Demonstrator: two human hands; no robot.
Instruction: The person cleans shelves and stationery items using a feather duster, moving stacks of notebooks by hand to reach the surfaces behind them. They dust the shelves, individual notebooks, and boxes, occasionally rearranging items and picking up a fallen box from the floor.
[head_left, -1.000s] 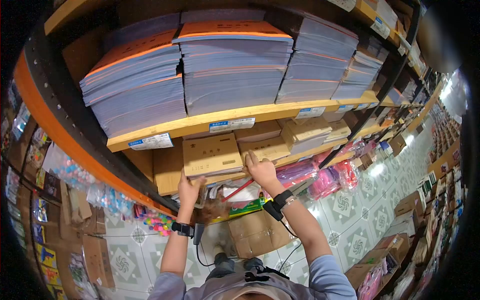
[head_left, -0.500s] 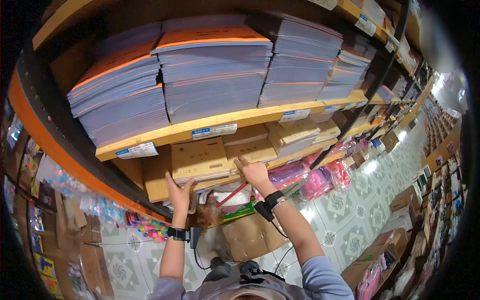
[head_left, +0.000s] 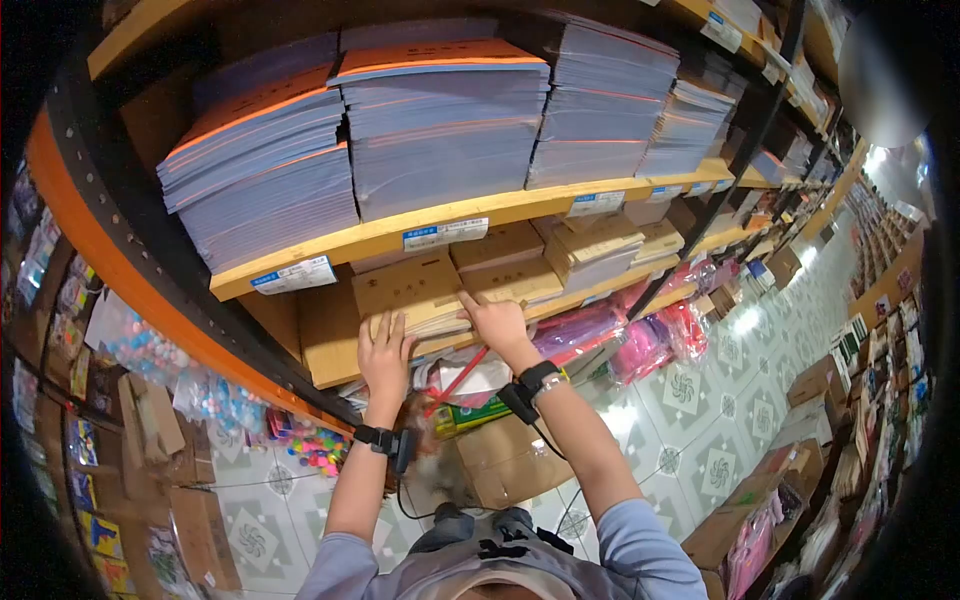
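A stack of tan-covered notebooks lies on the lower wooden shelf, slightly askew. My left hand rests on its front edge, fingers stretched out and thumb apart. At the front right corner of the same stack is my right hand, its fingers apart and slightly bent, with fingertips touching the notebooks. A second tan notebook stack sits just right of it, behind my right hand. Neither hand encloses anything that I can see.
Tall stacks of orange-covered books fill the shelf above, whose labelled edge overhangs my hands. Below stand a cardboard box and a red stick. Pink plastic-wrapped goods lie to the right. An orange shelf post is left.
My left hand has moved from the stack's left front corner onto its front edge, closer to my right hand. The notebook stack now sits more askew. The view has shifted slightly.
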